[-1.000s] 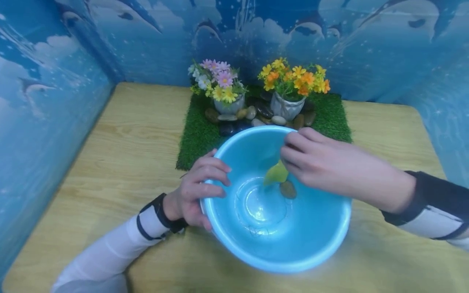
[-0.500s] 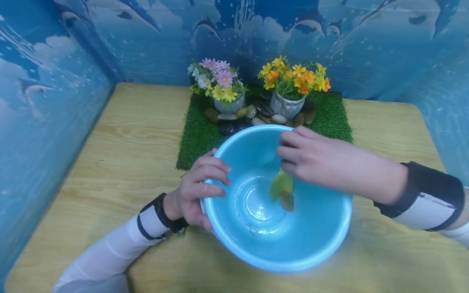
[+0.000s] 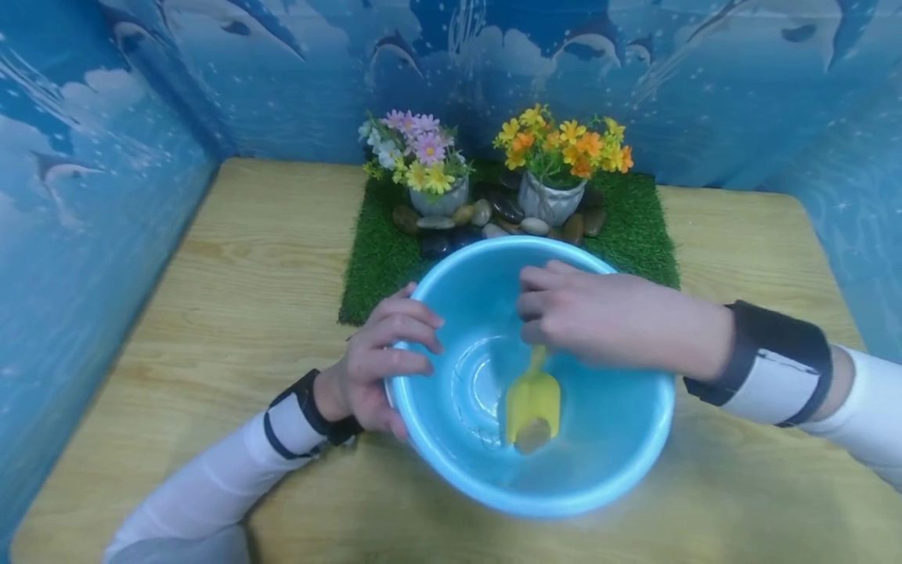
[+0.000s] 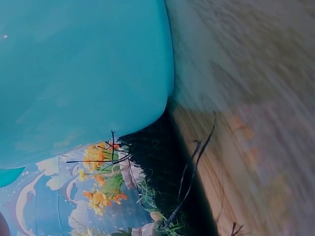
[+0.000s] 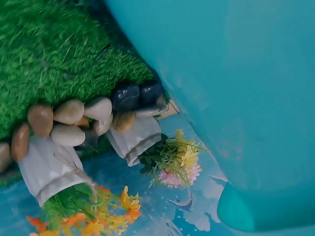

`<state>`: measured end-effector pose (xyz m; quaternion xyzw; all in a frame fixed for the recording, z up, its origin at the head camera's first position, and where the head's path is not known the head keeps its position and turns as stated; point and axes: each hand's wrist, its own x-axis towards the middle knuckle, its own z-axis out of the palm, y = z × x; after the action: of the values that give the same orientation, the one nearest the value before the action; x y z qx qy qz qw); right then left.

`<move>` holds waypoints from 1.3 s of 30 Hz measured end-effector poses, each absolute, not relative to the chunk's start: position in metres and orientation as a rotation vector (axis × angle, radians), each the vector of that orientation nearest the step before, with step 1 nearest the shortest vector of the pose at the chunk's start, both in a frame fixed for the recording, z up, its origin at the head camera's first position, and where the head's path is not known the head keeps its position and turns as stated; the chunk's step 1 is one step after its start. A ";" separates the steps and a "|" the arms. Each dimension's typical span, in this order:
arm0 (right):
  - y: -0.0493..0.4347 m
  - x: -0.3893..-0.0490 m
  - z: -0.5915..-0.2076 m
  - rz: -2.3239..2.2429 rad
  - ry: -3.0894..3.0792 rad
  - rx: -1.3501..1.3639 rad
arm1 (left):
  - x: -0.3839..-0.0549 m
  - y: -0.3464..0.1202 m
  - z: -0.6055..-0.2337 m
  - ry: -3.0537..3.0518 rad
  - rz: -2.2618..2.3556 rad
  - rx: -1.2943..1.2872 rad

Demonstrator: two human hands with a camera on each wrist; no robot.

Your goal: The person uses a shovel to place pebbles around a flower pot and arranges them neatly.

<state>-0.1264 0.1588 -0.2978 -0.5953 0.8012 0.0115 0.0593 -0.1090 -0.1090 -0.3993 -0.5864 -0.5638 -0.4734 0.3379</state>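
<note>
A light blue plastic basin (image 3: 521,507) stands on the table. My left hand (image 3: 384,364) grips its left rim, fingers over the inside and thumb outside. Inside the basin, my right hand (image 3: 588,321) holds a small yellow toy shovel (image 3: 530,398) by its handle, blade pointing down toward me. A brownish stone (image 3: 533,435) lies at the blade's front edge, near the basin's floor. The basin's outer wall (image 4: 83,73) fills much of the left wrist view, and its blue side (image 5: 236,88) covers the right of the right wrist view. Both wrist views leave the shovel hidden.
Behind the basin lies a green grass mat (image 3: 380,266). On it stand a pot of pink and yellow flowers (image 3: 440,196) and a pot of orange flowers (image 3: 552,200), with several pebbles (image 3: 503,207) around them. Dolphin-print curtains (image 3: 310,102) enclose the wooden table (image 3: 261,251).
My right hand has moved left and toward me, turning the shovel so its blade faces down. The stone has shifted nearer to me with the blade. My left hand stays on the rim.
</note>
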 end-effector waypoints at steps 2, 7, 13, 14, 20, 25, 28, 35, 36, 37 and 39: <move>0.158 -0.126 -0.299 0.000 2.432 -1.781 | -0.110 -0.108 -0.399 -1.467 -1.228 -1.526; 0.159 -0.126 -0.299 -0.141 2.432 -1.729 | -0.111 -0.108 -0.398 -1.464 -1.224 -1.530; 0.161 -0.127 -0.296 -0.283 2.426 -1.704 | -0.111 -0.109 -0.399 -1.476 -1.237 -1.540; 0.161 -0.127 -0.295 -0.300 2.426 -1.696 | -0.110 -0.109 -0.399 -1.478 -1.239 -1.541; 0.169 -0.128 -0.288 -0.414 2.437 -1.655 | -0.110 -0.109 -0.399 -1.501 -1.245 -1.542; 0.182 -0.131 -0.279 -0.581 2.446 -1.623 | -0.110 -0.109 -0.398 -1.499 -1.238 -1.544; 0.192 -0.135 -0.275 -0.673 2.442 -1.622 | -0.110 -0.109 -0.398 -1.492 -1.231 -1.545; 0.219 -0.140 -0.270 -0.788 2.441 -1.617 | -0.110 -0.110 -0.399 -1.489 -1.238 -1.537; 0.222 -0.140 -0.269 -0.781 2.460 -1.602 | -0.110 -0.110 -0.399 -1.490 -1.239 -1.534; 0.225 -0.139 -0.267 -0.770 2.486 -1.582 | -0.109 -0.111 -0.399 -1.489 -1.240 -1.532; 0.231 -0.139 -0.264 -0.755 2.542 -1.541 | -0.109 -0.111 -0.399 -1.485 -1.242 -1.530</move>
<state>-0.1386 0.2312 -0.2645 -0.5022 0.8282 -0.2459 0.0373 -0.1093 -0.1113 -0.3993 -0.5851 -0.5678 -0.4751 0.3309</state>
